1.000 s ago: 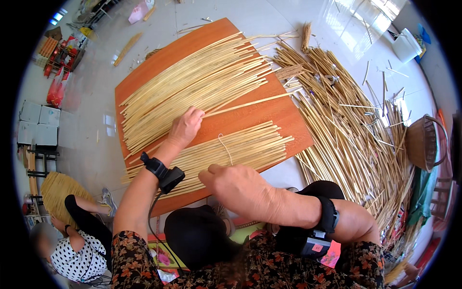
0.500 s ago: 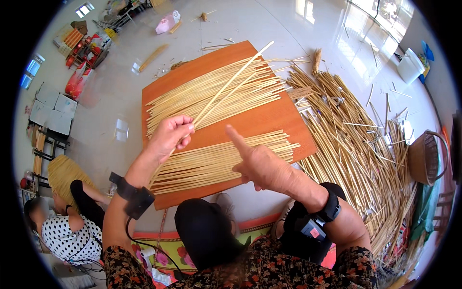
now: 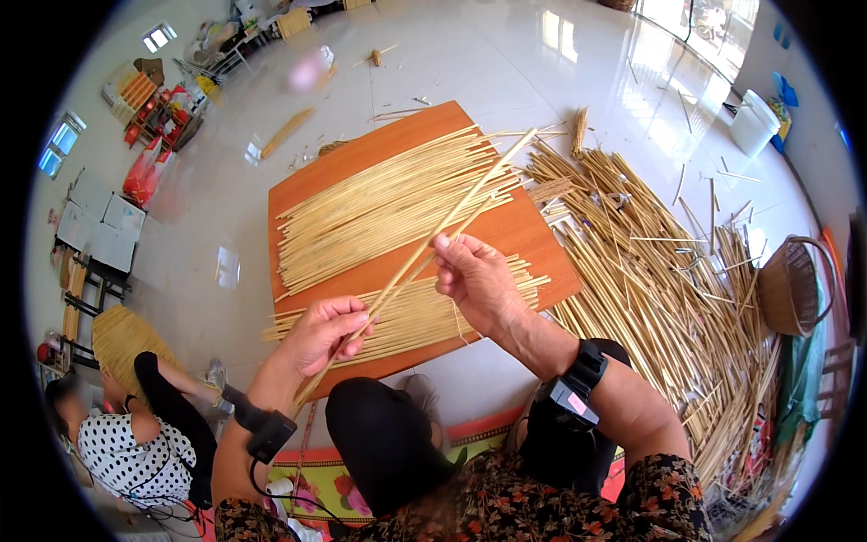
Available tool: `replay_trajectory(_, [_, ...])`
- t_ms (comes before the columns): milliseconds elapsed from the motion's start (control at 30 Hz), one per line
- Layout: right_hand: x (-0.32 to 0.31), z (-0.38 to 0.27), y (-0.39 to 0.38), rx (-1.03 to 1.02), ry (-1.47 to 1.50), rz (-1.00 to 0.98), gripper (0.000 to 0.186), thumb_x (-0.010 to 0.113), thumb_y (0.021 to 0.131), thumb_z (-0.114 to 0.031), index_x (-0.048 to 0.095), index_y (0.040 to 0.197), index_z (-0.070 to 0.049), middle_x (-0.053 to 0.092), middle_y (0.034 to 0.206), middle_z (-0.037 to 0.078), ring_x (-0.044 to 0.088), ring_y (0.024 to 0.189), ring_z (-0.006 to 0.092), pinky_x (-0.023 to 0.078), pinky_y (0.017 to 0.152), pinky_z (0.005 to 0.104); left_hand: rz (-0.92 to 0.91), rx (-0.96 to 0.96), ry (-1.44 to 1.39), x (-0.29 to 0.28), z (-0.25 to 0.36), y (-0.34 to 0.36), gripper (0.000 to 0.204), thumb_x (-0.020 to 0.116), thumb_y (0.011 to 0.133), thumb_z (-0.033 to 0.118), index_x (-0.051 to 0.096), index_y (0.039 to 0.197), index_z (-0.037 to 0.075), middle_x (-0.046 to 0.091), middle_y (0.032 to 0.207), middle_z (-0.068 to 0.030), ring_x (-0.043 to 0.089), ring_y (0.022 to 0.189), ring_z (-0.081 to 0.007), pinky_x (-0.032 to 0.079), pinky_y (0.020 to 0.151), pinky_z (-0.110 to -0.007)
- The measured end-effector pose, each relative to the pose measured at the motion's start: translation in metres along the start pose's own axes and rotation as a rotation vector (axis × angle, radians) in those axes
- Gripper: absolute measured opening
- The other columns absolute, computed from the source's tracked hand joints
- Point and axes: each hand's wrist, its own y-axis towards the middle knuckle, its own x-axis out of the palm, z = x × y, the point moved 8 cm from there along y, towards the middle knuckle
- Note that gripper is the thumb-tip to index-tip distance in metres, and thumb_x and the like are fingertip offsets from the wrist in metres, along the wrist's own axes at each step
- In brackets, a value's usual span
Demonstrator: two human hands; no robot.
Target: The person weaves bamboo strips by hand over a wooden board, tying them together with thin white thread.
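My left hand (image 3: 330, 334) is closed round the lower part of two long pale straw stalks (image 3: 483, 181), which slant up to the right above a low brown wooden table (image 3: 316, 191). My right hand (image 3: 479, 280) is closed, its thumb and forefinger pinching one of these stalks partway up. A thin strand hangs below my right hand; where it starts is hidden. Beneath the held stalks, a wide row of straw stalks (image 3: 361, 212) lies across the far part of the table. A second row of stalks (image 3: 406, 316) lies nearer me, partly covered by my hands.
A large heap of loose straw (image 3: 650, 262) spreads over the floor to the right, beside a brown woven basket (image 3: 790, 287). A white bucket (image 3: 754, 124) stands beyond it. At the lower left sits another person (image 3: 135, 447) with a flat straw piece (image 3: 131, 343).
My right hand has gone from a pointing forefinger to a pinch on a held stalk. My left hand and the stalks have lowered. The table sits lower in view.
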Motion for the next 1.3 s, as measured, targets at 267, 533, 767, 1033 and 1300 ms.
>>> replay_trajectory(267, [-0.004, -0.022, -0.005, -0.142, -0.08, 0.094, 0.02, 0.066, 0.093, -0.02, 0.066, 0.101, -0.002, 0.057, 0.079, -0.003, 0.052, 0.063, 0.0067, 0.046, 0.061, 0.0227, -0.019, -0.077, 0.087, -0.016, -0.012, -0.021, 0.014, 0.055, 0.096, 0.013, 0.062, 0.098, 0.0, 0.066, 0.081, -0.0081, 0.058, 0.057, -0.0086, 0.045, 0.048, -0.02])
replay_trajectory(533, [0.004, -0.031, -0.011, -0.192, -0.092, 0.082, 0.023, 0.066, 0.092, -0.018, 0.065, 0.106, 0.001, 0.058, 0.082, -0.002, 0.053, 0.065, 0.0067, 0.047, 0.064, 0.0229, -0.034, -0.101, 0.102, -0.026, -0.02, -0.031, 0.014, 0.056, 0.094, 0.011, 0.062, 0.097, 0.0, 0.066, 0.079, -0.0105, 0.059, 0.058, -0.0149, 0.046, 0.052, -0.025])
replay_trajectory(767, [-0.003, -0.042, -0.009, -0.249, -0.045, 0.099, 0.023, 0.066, 0.092, -0.015, 0.064, 0.108, 0.002, 0.06, 0.084, 0.0, 0.052, 0.065, 0.0078, 0.047, 0.063, 0.0229, -0.096, -0.141, 0.091, -0.036, -0.027, -0.033, 0.013, 0.056, 0.094, 0.01, 0.063, 0.096, -0.001, 0.067, 0.081, -0.0137, 0.062, 0.061, -0.0175, 0.052, 0.058, -0.027])
replay_trajectory(1033, [-0.006, -0.047, -0.006, -0.287, -0.096, 0.134, 0.019, 0.067, 0.091, -0.016, 0.065, 0.1, 0.0, 0.059, 0.078, 0.0, 0.054, 0.062, 0.0079, 0.047, 0.06, 0.0223, -0.125, -0.178, 0.083, -0.047, -0.035, -0.03, 0.015, 0.056, 0.094, 0.011, 0.063, 0.097, -0.001, 0.068, 0.08, -0.0145, 0.063, 0.06, -0.0179, 0.052, 0.058, -0.027])
replay_trajectory(1300, [-0.017, -0.05, 0.02, -0.18, -0.244, 0.071, 0.013, 0.065, 0.094, -0.019, 0.062, 0.093, -0.006, 0.062, 0.081, 0.0, 0.06, 0.07, 0.01, 0.053, 0.066, 0.0243, -0.1, -0.156, 0.125, -0.047, -0.013, -0.03, 0.021, 0.056, 0.096, 0.014, 0.062, 0.105, -0.003, 0.068, 0.079, -0.0108, 0.061, 0.056, -0.0114, 0.049, 0.053, -0.021])
